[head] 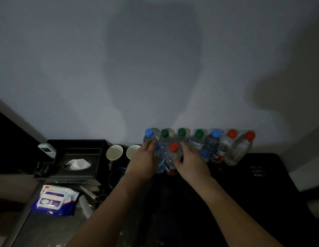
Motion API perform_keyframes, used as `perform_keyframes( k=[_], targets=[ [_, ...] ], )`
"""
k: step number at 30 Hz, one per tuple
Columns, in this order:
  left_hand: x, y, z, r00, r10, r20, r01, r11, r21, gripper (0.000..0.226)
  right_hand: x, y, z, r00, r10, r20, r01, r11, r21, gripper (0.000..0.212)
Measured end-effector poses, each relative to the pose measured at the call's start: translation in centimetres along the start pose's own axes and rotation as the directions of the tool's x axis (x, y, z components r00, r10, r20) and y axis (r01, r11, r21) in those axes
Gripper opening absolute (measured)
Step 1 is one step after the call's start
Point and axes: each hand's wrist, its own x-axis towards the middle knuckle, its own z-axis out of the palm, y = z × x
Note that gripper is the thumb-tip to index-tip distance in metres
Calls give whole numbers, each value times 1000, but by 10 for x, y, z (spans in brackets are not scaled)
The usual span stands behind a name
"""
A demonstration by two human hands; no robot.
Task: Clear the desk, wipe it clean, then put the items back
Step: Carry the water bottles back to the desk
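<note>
Dim room, pale wall behind; dark surface (173, 202) runs to the wall. Nearest, at left: a pack of wet wipes (54, 199), blue and white, print too blurred to read; beyond it a black tissue box (78, 163) with a white tissue up, then two paper cups (114, 152) on their sides. Centre: left hand (143, 160) and right hand (191, 162) flank a red-capped bottle (173, 158) standing in front of the row; left fingers reach round a blue-labelled bottle just beside it, right fingers curl against the red-capped bottle's side; a closed hold cannot be told on either. Against the wall, a row of water bottles (199, 143), caps blue, green, red, upright and touching. Judgement: clear thin plastic, light if empty, smooth, easily toppled in a chain; best taken at the mid-body, below the shoulder. Labels red or blue, unreadable; faint white characters at far right on the surface, illegible.
</note>
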Motion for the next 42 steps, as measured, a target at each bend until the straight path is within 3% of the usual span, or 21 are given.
perform_keyframes(
  k=[8, 13, 17, 22, 30, 36, 42],
  targets=[
    [-133, 12, -31, 966, -123, -227, 154, 980, 126, 50, -104, -25, -12, 947, -311, -79, 315, 948, 42, 50],
    [-248, -10, -61, 890, -247, -383, 323, 935, 147, 47, -164, -77, 26, 877, -478, 44, 473, 876, 97, 55],
    [-349, -49, -103, 767, -369, -525, 508, 849, 145, 45, -217, -151, 65, 764, -628, 151, 609, 778, 155, 55],
    [-486, -103, -151, 540, -507, -672, 704, 709, 30, 47, -295, -262, 126, 568, -778, 267, 763, 620, 184, 56],
    [-720, -198, -220, 203, -593, -779, 882, 457, -117, 41, -453, -441, 246, 303, -866, 398, 816, 452, 361, 55],
    [-829, -260, -248, 62, -630, -774, 917, 342, -205, 40, -529, -527, 311, 182, -876, 448, 811, 391, 435, 57],
    [-880, -345, -277, -10, -659, -752, 919, 290, -267, 40, -553, -611, 384, 116, -857, 503, 831, 361, 423, 59]
  ],
)
